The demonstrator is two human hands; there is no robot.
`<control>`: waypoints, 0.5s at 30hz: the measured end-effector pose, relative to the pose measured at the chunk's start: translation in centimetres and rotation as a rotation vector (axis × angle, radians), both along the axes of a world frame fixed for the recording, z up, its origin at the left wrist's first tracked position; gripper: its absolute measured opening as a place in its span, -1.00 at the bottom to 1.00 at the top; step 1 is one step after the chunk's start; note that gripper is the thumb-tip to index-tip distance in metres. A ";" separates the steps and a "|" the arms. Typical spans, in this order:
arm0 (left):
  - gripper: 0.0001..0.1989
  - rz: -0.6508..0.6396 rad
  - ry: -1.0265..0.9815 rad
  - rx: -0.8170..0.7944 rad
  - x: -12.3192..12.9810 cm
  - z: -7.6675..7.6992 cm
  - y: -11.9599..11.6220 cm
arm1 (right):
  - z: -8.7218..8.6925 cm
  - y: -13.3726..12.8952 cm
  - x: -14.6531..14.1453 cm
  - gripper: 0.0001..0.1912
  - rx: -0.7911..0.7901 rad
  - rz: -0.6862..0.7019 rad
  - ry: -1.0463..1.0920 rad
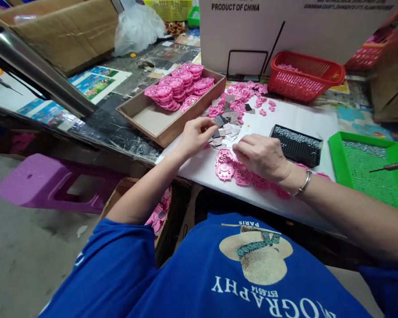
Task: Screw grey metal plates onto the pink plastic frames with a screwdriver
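A row of pink plastic housings (224,165) lies along the front of the white work surface. Over this row is my right hand (260,155), its fingers curled together; what they hold, if anything, is hidden. My left hand (199,136) is beside the pile of small grey plates (230,129), thumb and fingertips drawn together. I cannot make out anything in that pinch. Behind the plates spreads a heap of small pink plastic pieces (242,92). To the right of my right hand sits a black ribbed tray (296,152) holding many small metal pins or screws.
A shallow box (172,137) with stacked pink housings stands at left. A red basket (307,81) is at the back right, a green tray (340,154) at far right with a screwdriver (394,166) above it. A white carton (285,35) rises behind; a purple stool (36,181) stands lower left.
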State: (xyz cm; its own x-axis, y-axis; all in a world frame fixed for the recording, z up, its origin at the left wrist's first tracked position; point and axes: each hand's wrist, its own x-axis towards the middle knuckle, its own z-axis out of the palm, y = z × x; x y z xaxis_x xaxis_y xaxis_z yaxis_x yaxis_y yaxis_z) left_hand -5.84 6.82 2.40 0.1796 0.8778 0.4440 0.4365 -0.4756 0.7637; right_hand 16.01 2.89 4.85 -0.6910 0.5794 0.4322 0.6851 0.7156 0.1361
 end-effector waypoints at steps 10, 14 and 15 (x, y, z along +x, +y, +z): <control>-0.48 0.007 0.678 0.137 1.2 -2.2 -10.3 | 1.3 0.3 4.0 -0.79 -0.159 -0.091 0.338; -0.64 0.049 0.797 0.125 0.9 -1.7 -10.6 | 1.0 -0.2 4.9 -0.82 -0.134 -0.077 0.360; -0.67 0.058 0.812 0.123 0.5 -1.4 -10.7 | 1.0 -0.3 5.1 -0.82 -0.129 -0.077 0.369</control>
